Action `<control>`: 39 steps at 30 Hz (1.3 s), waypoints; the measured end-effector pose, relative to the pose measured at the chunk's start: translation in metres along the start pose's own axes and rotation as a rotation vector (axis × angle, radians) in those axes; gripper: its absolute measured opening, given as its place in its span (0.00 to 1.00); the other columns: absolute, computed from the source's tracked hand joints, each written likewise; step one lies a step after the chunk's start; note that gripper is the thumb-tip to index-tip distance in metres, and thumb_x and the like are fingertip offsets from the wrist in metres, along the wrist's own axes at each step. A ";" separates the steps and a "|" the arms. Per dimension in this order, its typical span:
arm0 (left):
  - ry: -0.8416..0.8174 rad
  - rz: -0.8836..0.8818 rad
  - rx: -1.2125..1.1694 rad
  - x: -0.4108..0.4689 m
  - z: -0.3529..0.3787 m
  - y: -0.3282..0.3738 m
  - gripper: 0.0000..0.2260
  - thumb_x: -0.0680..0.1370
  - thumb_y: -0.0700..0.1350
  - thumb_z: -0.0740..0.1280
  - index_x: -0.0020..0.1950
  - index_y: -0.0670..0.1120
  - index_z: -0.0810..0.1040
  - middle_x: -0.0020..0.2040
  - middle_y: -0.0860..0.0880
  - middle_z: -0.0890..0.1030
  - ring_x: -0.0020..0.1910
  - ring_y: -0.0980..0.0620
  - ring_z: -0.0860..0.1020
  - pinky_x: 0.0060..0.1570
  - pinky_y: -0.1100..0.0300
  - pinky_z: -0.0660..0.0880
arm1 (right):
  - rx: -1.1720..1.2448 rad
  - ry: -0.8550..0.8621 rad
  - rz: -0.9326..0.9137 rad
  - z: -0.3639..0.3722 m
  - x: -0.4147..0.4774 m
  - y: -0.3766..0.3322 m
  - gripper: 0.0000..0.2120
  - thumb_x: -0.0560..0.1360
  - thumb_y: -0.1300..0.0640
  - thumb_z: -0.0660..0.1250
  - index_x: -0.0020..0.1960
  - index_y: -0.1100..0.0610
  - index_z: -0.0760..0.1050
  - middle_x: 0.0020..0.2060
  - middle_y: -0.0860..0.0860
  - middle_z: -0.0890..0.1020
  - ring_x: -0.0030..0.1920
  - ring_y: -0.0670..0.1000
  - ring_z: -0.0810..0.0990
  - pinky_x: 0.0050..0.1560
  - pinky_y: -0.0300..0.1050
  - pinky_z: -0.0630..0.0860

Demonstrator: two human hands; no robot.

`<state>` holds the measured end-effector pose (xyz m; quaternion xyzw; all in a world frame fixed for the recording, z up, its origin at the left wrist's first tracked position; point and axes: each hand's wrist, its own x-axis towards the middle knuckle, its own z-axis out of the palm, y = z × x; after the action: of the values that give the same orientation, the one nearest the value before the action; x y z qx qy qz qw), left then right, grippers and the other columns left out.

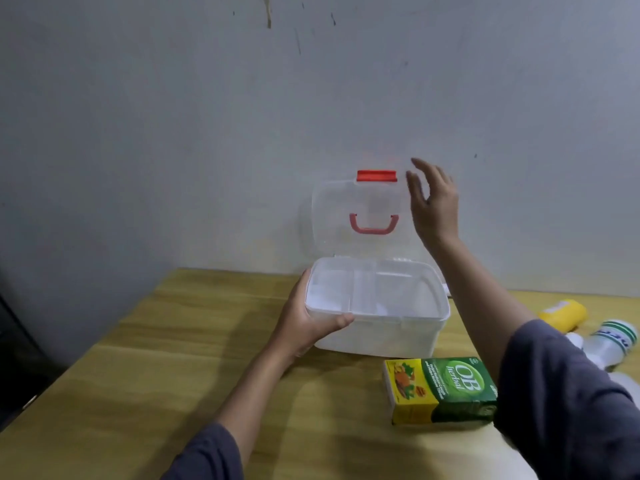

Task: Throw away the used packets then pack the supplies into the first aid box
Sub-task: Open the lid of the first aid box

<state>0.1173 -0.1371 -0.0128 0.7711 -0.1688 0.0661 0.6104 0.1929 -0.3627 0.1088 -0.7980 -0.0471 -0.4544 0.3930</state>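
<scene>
The white first aid box (381, 336) stands on the wooden table (173, 358) against the wall. Its clear lid (332, 216), with a red latch and pink handle, is raised upright. Inside sits a white divided tray. My left hand (306, 323) grips the box's front left corner, thumb over the rim. My right hand (433, 206) hovers just right of the lid's top edge, fingers spread, holding nothing. A green and yellow herbal medicine carton (440, 391) lies in front of the box on the right.
At the far right of the table lie a yellow bottle (564, 315) and a white bottle with green stripes (613, 341). A grey wall stands right behind the box. Something dark sits beyond the table's left edge.
</scene>
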 end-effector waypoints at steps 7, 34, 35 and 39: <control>0.012 -0.015 -0.016 -0.004 0.002 0.000 0.35 0.59 0.54 0.79 0.59 0.67 0.65 0.58 0.72 0.71 0.55 0.83 0.69 0.50 0.82 0.67 | 0.441 0.092 0.366 -0.001 -0.020 0.029 0.17 0.79 0.60 0.59 0.66 0.55 0.72 0.63 0.55 0.78 0.62 0.49 0.77 0.66 0.41 0.71; -0.043 -0.087 0.062 -0.008 -0.008 0.012 0.42 0.57 0.61 0.81 0.68 0.59 0.70 0.65 0.57 0.77 0.65 0.54 0.75 0.66 0.46 0.74 | 0.343 -0.268 0.548 -0.019 -0.058 0.053 0.22 0.76 0.59 0.63 0.69 0.50 0.67 0.39 0.47 0.78 0.45 0.49 0.75 0.61 0.54 0.76; -0.049 -0.097 0.053 -0.008 -0.009 0.013 0.42 0.57 0.61 0.81 0.68 0.59 0.70 0.65 0.56 0.78 0.66 0.54 0.75 0.66 0.45 0.74 | 0.306 -0.312 0.529 -0.025 -0.060 0.049 0.22 0.77 0.58 0.63 0.70 0.50 0.66 0.43 0.48 0.80 0.47 0.50 0.77 0.61 0.55 0.76; -0.068 -0.126 0.001 -0.013 -0.008 0.016 0.43 0.56 0.64 0.81 0.68 0.60 0.69 0.65 0.56 0.78 0.66 0.53 0.75 0.67 0.45 0.73 | 0.210 -0.458 0.493 -0.060 -0.081 0.031 0.21 0.77 0.57 0.64 0.69 0.55 0.67 0.61 0.57 0.78 0.60 0.54 0.78 0.63 0.56 0.74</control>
<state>0.1003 -0.1300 0.0001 0.7824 -0.1406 0.0012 0.6067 0.1182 -0.4013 0.0455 -0.8217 0.0137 -0.1477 0.5503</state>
